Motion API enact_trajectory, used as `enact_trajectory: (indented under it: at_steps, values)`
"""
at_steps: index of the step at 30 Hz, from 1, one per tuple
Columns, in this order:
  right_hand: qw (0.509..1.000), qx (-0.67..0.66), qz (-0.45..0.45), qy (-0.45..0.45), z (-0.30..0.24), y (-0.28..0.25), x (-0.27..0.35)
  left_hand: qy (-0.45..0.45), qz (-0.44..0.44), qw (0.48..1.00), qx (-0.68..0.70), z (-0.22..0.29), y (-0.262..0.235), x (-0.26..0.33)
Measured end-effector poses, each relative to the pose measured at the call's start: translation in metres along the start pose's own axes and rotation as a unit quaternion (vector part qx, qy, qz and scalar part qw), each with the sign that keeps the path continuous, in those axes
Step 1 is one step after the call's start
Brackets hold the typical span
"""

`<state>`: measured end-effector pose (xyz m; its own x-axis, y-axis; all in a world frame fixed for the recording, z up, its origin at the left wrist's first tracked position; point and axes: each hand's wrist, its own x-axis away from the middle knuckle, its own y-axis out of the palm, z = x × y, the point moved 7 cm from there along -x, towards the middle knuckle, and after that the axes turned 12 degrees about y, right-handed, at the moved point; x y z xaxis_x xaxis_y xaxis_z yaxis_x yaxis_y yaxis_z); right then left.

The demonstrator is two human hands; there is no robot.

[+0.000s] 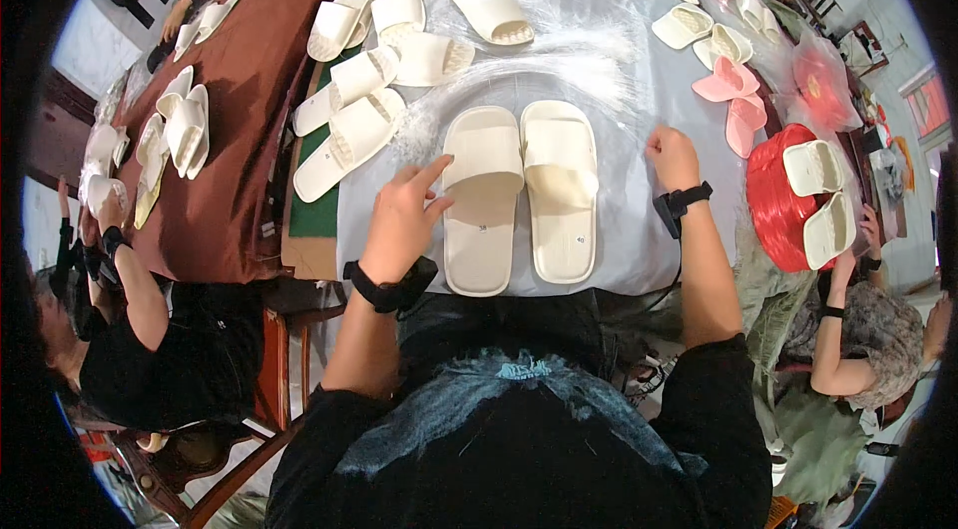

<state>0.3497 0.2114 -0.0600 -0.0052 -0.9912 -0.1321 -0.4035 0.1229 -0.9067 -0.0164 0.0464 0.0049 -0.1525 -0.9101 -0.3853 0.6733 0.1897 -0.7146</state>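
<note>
While a beige slipper (479, 250) and a cream slipper (565, 240) lie side by side at the near edge of the surface (634, 240), the left hand (402, 210), fingers parted and gripping nothing, is right by the beige one's strap (contact is unclear). The right hand (676, 159) curls, well apart; I cannot tell whether it pinches anything. Beyond lie clear strands (599, 65), with pale slippers (351, 138) leftward and a red bundle (773, 215) rightward.

The left hand (404, 210) reaches inward with its fingers parted, the right hand (675, 159) is held farther out, fingers curled in, both bare forearms (711, 274) angled forward.
</note>
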Motion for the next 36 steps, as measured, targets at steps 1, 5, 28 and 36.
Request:
enact_trajectory:
  at_steps: [1,5,28,36]
  values:
    - [1.000,-0.005,0.012,0.000,0.006,0.000,0.000,0.026,0.006,1.000,0.006,0.008,-0.006,-0.009]
    - [0.996,-0.062,0.055,0.032,0.011,-0.022,-0.004,0.080,-0.009,0.996,-0.031,0.033,-0.016,-0.057]
    - [0.971,-0.028,0.237,-0.031,0.058,-0.111,-0.022,0.164,-0.195,0.959,-0.124,0.018,0.213,-0.242]
    - [0.725,-0.650,0.213,0.082,0.220,-0.233,0.077,0.120,-0.155,0.971,-0.138,-0.017,0.214,-0.259]
